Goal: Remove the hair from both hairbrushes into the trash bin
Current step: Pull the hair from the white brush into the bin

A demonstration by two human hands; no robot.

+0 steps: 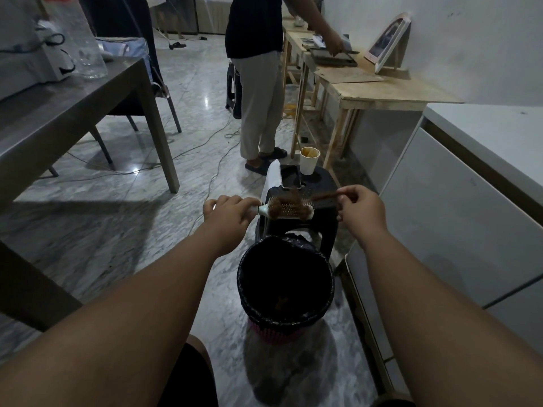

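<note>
My left hand [227,212] grips the handle of a pale hairbrush [289,210], held level above the trash bin [249,301]. Brown hair [277,205] clings to the bristles. My right hand [358,205] pinches a stretched strand of that hair [323,196] and holds it out to the right of the brush head. The bin is pink, lined with a black bag, and stands on the floor just below and in front of the brush. A small brown tuft lies at its bottom. I see no second brush.
Behind the bin stands a black plastic stool [318,201] bearing a phone [289,176], a paper cup [309,160] and a white sheet. A person [258,83] stands further back at a wooden table [382,92]. A grey table [73,113] is left, white cabinets [455,215] right. Cables cross the floor.
</note>
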